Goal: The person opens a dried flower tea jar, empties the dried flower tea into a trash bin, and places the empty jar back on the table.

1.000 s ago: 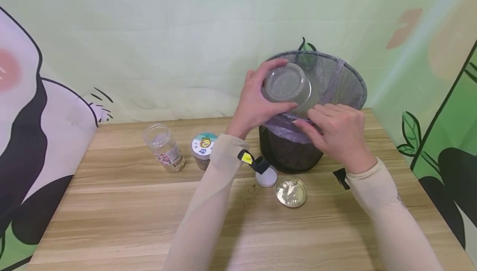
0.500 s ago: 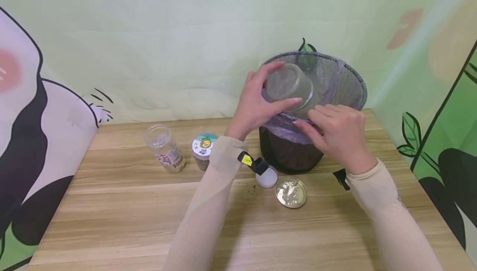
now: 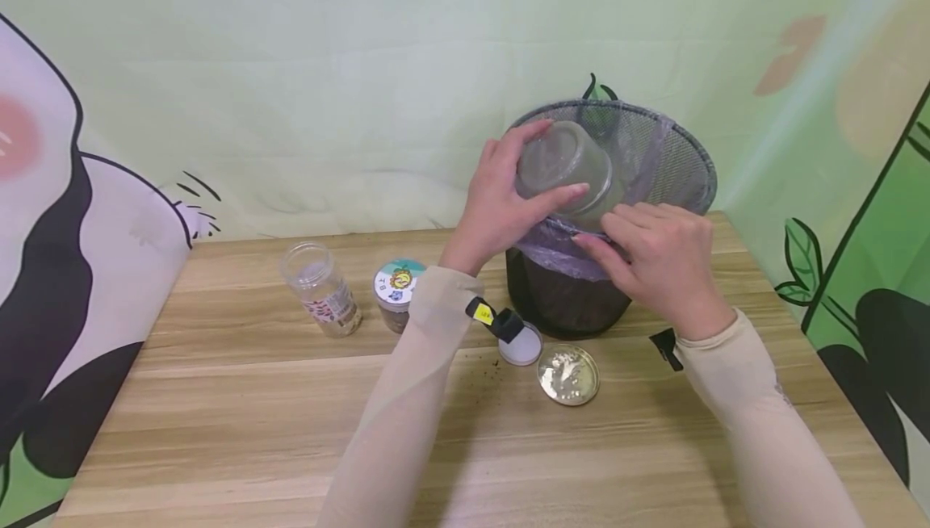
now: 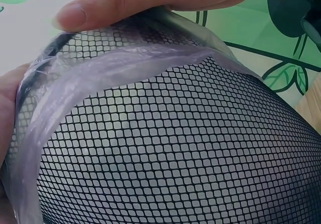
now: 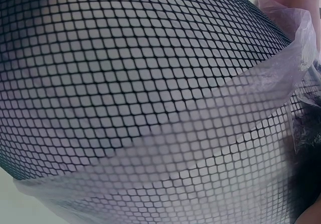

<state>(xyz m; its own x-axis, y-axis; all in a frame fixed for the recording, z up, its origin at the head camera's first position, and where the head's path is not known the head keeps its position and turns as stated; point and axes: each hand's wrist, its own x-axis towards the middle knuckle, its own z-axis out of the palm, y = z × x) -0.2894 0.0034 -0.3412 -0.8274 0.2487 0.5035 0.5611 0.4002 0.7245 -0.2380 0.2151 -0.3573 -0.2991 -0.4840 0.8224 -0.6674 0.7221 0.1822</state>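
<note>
My left hand point(image 3: 497, 197) grips a clear plastic jar point(image 3: 558, 155), thumb along the near side and fingers round the back. The jar is tipped over with its base facing up, and its mouth is turned down into a black mesh wastebasket point(image 3: 567, 302). Between thumb and curled fingers, my right hand point(image 3: 661, 261) pinches the basket's near rim and its purplish plastic liner point(image 3: 555, 257). The basket leans toward me. Both wrist views are mostly filled by its mesh wall point(image 4: 175, 133) and the folded-over liner point(image 5: 200, 128). The jar's inside is hidden.
In front of the basket lie a white cap point(image 3: 520, 348) and a shiny gold-toned lid point(image 3: 568, 375), with dark crumbs beside them. Farther left stand a tub with a cartoon-printed lid point(image 3: 398, 280) and an uncapped clear jar point(image 3: 330, 298) with a label. A printed cloth hangs behind.
The left hand has tilted the jar a little further, its mouth end swinging right and its base turning toward the left. The right hand and the basket stay put.
</note>
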